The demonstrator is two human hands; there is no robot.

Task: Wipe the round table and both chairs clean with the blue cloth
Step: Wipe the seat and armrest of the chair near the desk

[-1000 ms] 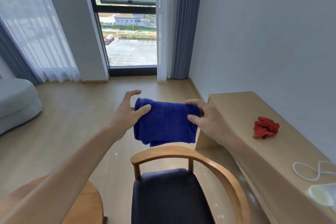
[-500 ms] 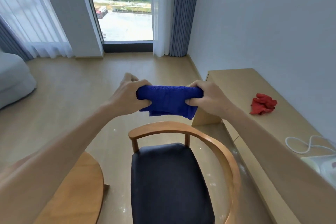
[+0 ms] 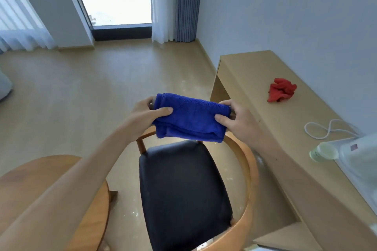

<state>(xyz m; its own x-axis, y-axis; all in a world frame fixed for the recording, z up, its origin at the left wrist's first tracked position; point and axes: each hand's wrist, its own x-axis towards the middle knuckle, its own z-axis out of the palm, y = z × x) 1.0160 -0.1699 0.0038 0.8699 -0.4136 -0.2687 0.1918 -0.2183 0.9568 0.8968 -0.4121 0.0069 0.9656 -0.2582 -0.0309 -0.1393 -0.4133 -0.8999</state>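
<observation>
We hold the blue cloth [image 3: 190, 117] up in the air between both hands, above the curved wooden back of the chair [image 3: 183, 189] with the black seat. Our left hand [image 3: 146, 114] pinches the cloth's left end, thumb laid across the top and the fingers [image 3: 150, 101] tucked behind; our right hand [image 3: 237, 119] pinches the right end the same way, thumb on the near face. So both sets of fingers are clamped on the cloth, not spread. We judge the cloth is held taut at its two ends because we are folding it into a thick pad: several layers show along its lower edge, and a compact pad suits wiping a flat surface better than a loose rag. It touches neither chair nor table at this point, so no wiping is under way here. The round table [image 3: 61, 189] lies at the lower left, partly hidden beneath our left forearm, just beside the chair. Only this one chair is in view; where the second stands we cannot tell. Along the wall at the right runs a long counter [image 3: 265, 108], carrying a crumpled red cloth [image 3: 281, 89], a loop of white cord [image 3: 326, 128] and, at the frame's edge, a blurred clear container with a pale round cap [image 3: 324, 152]; what is inside it we cannot make out.
</observation>
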